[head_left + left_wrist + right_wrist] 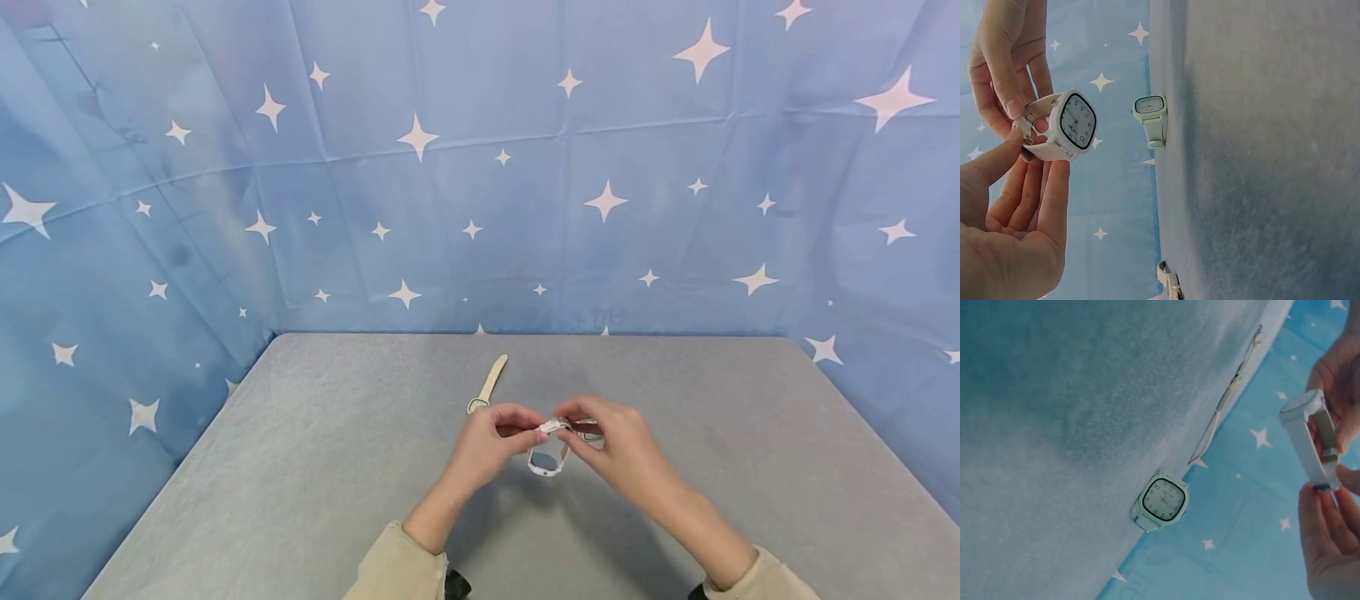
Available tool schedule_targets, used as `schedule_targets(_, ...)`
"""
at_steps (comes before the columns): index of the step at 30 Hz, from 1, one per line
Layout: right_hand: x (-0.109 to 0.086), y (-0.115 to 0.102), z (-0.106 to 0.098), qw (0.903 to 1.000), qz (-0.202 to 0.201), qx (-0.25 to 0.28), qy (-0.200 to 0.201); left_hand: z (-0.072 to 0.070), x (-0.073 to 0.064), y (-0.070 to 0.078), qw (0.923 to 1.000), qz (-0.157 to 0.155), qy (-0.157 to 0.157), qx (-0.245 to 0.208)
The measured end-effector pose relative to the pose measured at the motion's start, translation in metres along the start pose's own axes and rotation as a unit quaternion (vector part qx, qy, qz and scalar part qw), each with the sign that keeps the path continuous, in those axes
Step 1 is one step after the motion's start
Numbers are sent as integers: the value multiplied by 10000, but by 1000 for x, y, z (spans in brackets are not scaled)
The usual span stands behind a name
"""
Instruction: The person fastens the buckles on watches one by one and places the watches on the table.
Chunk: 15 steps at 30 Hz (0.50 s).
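A white wristwatch hangs above the table, dial down, its two strap ends brought together at the top. My left hand pinches one side of the strap by the buckle between thumb and fingers. From the other side, my right hand pinches the strap close to the left fingertips. The dial faces the table in the left wrist view. Fingers partly cover the buckle, so whether it is fastened cannot be told. Behind my right hand, a mint green watch rests on the table, mostly hidden in the head view.
A cream yellow watch lies on the grey table just beyond my left hand, its strap stretched toward the back. Blue cloth with white stars hangs behind the table and along its sides.
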State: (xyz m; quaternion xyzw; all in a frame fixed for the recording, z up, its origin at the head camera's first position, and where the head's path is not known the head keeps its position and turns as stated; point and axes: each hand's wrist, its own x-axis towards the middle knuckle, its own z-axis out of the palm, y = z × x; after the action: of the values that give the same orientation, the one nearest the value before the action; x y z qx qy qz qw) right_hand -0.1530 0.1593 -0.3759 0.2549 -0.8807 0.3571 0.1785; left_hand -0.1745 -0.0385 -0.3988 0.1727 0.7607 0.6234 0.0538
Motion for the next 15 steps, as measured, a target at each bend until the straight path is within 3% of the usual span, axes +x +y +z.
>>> schedule_targets(7,-2,0,-3,9999,-79,56,60,-4,1,-1,9978,-400,68,-531)
schedule_targets(15,-5,3,-4,9992,-299,245,88,-7,3,-1,9879,-849,81,-1293)
